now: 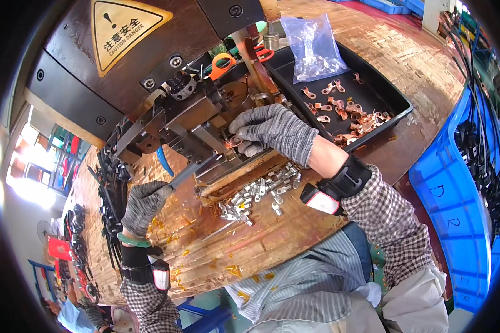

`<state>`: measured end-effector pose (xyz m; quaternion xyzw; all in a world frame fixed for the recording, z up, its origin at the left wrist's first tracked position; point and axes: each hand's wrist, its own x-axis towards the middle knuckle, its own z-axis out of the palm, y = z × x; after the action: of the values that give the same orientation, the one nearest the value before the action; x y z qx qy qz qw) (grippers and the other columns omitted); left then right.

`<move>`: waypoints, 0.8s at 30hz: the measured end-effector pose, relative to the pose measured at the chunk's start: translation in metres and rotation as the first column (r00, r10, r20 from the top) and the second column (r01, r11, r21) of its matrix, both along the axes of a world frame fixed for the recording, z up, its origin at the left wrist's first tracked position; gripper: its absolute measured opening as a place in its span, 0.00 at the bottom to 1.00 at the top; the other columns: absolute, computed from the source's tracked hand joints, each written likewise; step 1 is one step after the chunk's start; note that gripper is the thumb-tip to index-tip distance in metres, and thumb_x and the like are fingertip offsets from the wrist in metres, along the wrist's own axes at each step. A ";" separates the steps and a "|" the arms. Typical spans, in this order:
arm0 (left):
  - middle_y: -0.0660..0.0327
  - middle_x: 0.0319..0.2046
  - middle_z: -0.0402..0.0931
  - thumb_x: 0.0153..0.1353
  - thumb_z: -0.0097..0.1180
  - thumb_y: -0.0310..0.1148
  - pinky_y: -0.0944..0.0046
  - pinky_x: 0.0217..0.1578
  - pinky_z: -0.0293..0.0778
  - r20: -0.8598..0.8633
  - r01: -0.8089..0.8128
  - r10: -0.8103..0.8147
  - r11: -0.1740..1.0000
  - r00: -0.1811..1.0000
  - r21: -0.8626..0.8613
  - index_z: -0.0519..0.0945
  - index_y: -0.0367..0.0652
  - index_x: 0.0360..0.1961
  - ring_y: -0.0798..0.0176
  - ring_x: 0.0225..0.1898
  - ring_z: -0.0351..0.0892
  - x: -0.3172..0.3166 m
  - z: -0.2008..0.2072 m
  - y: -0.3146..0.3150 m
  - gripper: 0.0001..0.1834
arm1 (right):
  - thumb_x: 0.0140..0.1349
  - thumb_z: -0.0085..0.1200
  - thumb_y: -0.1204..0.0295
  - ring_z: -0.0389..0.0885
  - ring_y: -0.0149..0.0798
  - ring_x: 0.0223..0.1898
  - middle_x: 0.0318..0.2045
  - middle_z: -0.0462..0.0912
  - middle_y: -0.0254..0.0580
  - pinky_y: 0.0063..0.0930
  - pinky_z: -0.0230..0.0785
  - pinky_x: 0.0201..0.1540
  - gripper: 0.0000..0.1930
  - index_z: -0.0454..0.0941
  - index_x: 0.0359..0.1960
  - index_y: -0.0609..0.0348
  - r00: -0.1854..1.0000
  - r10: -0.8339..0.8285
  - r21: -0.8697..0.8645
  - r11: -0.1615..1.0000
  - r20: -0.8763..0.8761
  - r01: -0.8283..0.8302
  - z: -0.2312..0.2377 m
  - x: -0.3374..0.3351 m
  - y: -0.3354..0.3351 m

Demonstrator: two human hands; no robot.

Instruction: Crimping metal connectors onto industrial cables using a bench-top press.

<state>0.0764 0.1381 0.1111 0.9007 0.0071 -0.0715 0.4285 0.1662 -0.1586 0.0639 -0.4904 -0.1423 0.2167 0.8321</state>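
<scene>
My left hand, in a grey knit glove, is closed around the end of a grey strip-like piece. That piece slants up to the right toward the press's tooling. My right hand, gloved the same way, pinches a small copper cable lug at the tooling. Part of the lug is hidden by the fingers and metal blocks. Above both hands stands the dark metal press, with a yellow warning sign on its body.
Loose silver lugs lie in front of the press base. A black tray at the right holds copper lugs and a plastic bag of silver ones. Orange-handled scissors rest behind. Black cables lie left; a blue crate stands right.
</scene>
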 end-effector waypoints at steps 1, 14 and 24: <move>0.72 0.18 0.70 0.53 0.57 0.33 0.77 0.20 0.58 -0.002 -0.006 0.006 1.000 1.000 0.010 0.80 0.35 0.32 0.80 0.20 0.62 0.001 0.001 -0.002 0.11 | 0.53 0.52 0.81 0.81 0.38 0.27 0.28 0.80 0.49 0.23 0.79 0.27 0.06 0.76 0.34 0.70 1.000 -0.008 -0.007 1.000 0.002 0.008 -0.001 0.001 0.001; 0.72 0.17 0.69 0.53 0.57 0.34 0.77 0.20 0.57 -0.009 -0.025 0.025 0.999 1.000 0.035 0.80 0.35 0.31 0.80 0.19 0.62 0.003 0.001 -0.003 0.11 | 0.52 0.53 0.80 0.80 0.34 0.21 0.24 0.79 0.45 0.21 0.76 0.21 0.06 0.76 0.32 0.70 0.988 -0.071 -0.118 0.989 0.139 0.087 -0.001 0.004 0.000; 0.70 0.18 0.71 0.53 0.58 0.33 0.77 0.20 0.60 0.006 -0.021 0.021 0.999 1.000 0.031 0.80 0.35 0.32 0.79 0.20 0.63 0.003 -0.002 0.001 0.11 | 0.55 0.54 0.69 0.76 0.28 0.20 0.23 0.78 0.37 0.18 0.71 0.21 0.11 0.75 0.36 0.65 0.946 -0.130 -0.301 0.927 0.297 0.222 0.003 0.003 -0.009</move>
<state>0.0796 0.1390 0.1087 0.9074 0.0163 -0.0642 0.4150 0.1696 -0.1673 0.0669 -0.6589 -0.1717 0.0917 0.7266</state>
